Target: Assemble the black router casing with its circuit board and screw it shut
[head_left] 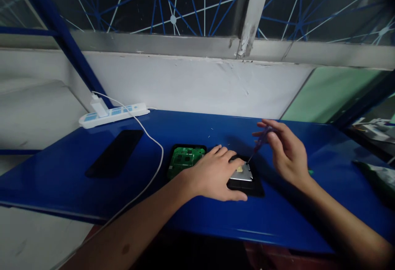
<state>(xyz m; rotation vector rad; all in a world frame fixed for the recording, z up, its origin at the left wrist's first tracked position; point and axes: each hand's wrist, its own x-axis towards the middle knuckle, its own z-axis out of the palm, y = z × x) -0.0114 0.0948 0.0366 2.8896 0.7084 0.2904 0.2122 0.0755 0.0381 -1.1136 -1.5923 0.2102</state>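
Observation:
My right hand point(286, 151) is closed around the purple handle of a screwdriver point(262, 139). The thin shaft slants down to the upper right corner of a silver metal plate point(243, 174), which sits in a black plastic housing point(247, 187). Fingers spread, my left hand point(217, 173) lies flat over the left side of this housing and the plate, pressing or resting there. Just left of that hand, a green circuit board point(187, 157) sits in another black shell, partly covered by my left hand and wrist.
A dark phone-like slab point(115, 153) lies at the left of the blue table point(210, 216). Behind it is a white power strip point(114, 115) with a plugged-in charger point(98, 105). Its white cable point(162, 151) runs toward my left arm. A dark green and white packet point(376, 179) lies at the far right.

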